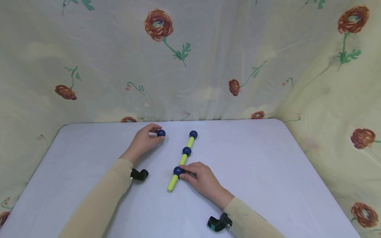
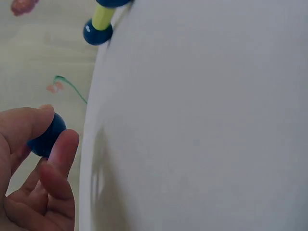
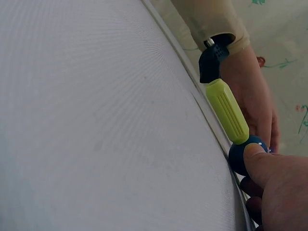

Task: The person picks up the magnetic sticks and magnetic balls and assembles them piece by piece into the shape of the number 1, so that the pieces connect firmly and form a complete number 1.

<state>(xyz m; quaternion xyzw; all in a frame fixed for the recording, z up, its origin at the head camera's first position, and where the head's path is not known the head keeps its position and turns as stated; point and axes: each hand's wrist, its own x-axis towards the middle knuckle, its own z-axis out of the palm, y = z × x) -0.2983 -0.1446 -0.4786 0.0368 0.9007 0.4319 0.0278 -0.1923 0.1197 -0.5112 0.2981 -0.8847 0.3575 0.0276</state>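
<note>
My left hand [image 1: 148, 138] pinches a loose dark blue ball [image 1: 161, 133] between thumb and fingers, near the table's far edge; the left wrist view shows this same ball [image 2: 53, 134]. To its right runs a straight chain of yellow-green rods and blue balls. At the far end of the chain is a ball [image 1: 193, 134], then a rod, a middle ball [image 1: 186, 151], another rod, and a near ball [image 1: 178, 171]. My right hand [image 1: 203, 178] grips that near ball. From it a yellow-green rod [image 3: 228, 111] sticks out with its other end free.
A white table [image 1: 253, 165] lies beneath both hands. Behind it and at the sides hangs a pale cloth [image 1: 202, 59] printed with brown flowers. Each wrist carries a small black camera, seen at the left wrist camera [image 1: 140, 175] and right wrist camera [image 1: 218, 222].
</note>
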